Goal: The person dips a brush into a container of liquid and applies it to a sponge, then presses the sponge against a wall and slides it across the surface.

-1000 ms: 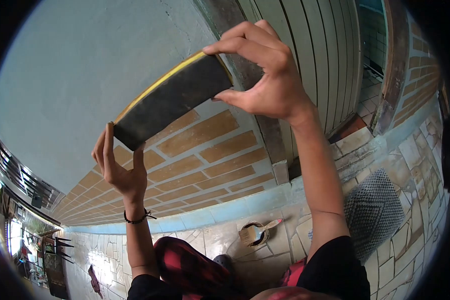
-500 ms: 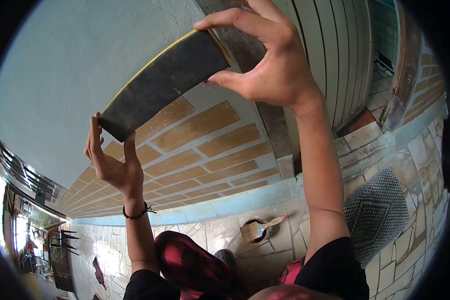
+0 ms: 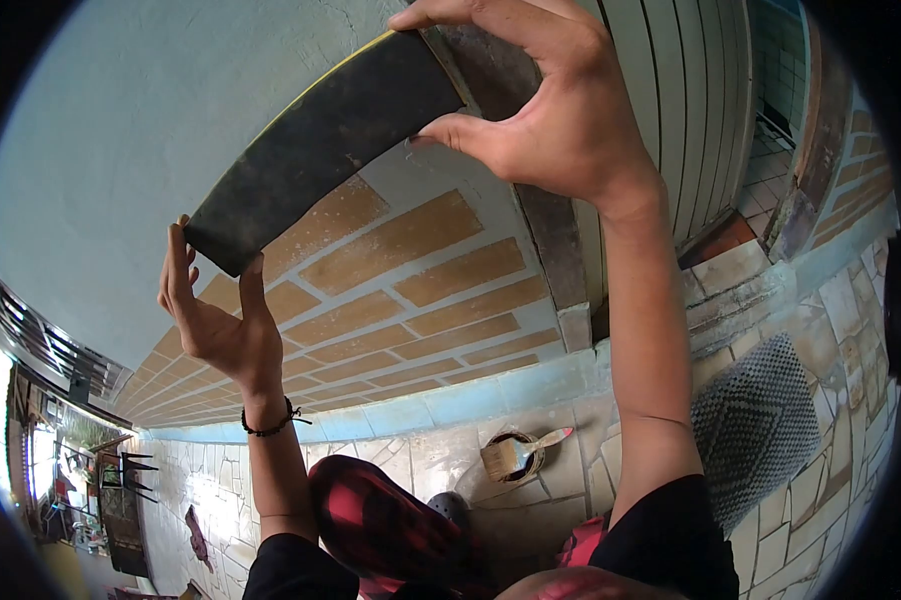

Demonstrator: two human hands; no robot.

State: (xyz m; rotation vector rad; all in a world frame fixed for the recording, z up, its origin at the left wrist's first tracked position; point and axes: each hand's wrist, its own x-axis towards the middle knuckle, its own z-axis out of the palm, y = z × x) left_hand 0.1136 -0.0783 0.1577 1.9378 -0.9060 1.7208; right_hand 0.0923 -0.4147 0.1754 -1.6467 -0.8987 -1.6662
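Observation:
A dark, flat rectangular sheet (image 3: 325, 145) with a thin yellow upper edge is held up in front of the wall, slanting up to the right. Its lower left end sits between the thumb and fingers of my left hand (image 3: 225, 325), which wears a dark bracelet. At the upper right end, my right hand (image 3: 560, 125) grips it with the thumb on the lower edge and a finger on the top corner. Below the sheet, tan brick shapes (image 3: 390, 245) with pale grey lines between them cover the lower wall; the upper wall (image 3: 170, 110) is plain grey.
On the stone-tiled floor, a paintbrush (image 3: 515, 455) lies across a small round container (image 3: 535, 468) near my feet. A grey woven mat (image 3: 755, 430) lies to the right. A slatted door (image 3: 660, 110) and its worn frame (image 3: 550, 250) border the wall.
Both hands have shifted the dark sheet slightly upward and a little left at its lower end. Less of its yellow edge shows now. The grips look the same.

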